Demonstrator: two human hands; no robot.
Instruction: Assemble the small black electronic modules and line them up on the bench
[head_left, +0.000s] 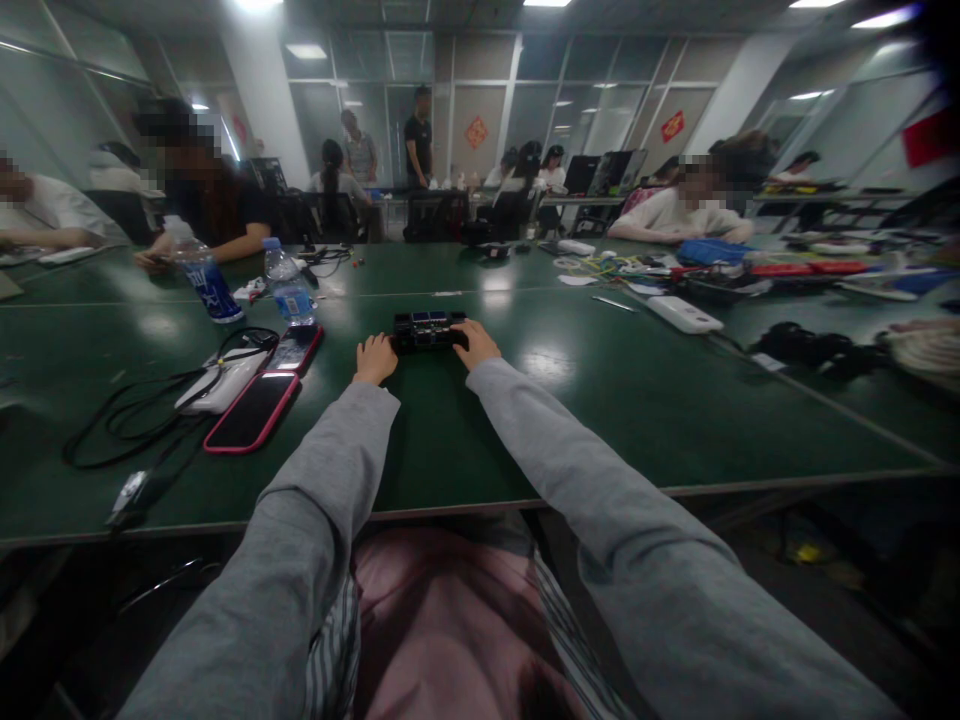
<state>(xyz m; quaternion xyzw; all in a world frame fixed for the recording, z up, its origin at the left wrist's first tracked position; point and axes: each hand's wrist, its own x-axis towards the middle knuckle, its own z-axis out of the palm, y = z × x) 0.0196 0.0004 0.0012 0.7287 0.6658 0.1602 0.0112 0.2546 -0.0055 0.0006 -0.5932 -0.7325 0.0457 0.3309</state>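
black boxy device (429,332) sits on the green counter (570,430) in my head view, a hand at each end of it. the right hand (477,345) has its grip wrapped on the device's right end; the left hand (376,358) meets its left end, though i cannot tell how firmly that grip closes. i judge the step in hand to be a two-handed steadying; from here, any move calls for even handling of both ends. left of the device lie a pink-rimmed phone (251,412), a second phone (296,348) and a white box (225,380), with a blue-labelled bottle (207,280) and a clear bottle (291,290) behind them; these could hamper a leftward swing. right of the device, well apart, are a white power strip (684,314) and a wire tangle (604,266).
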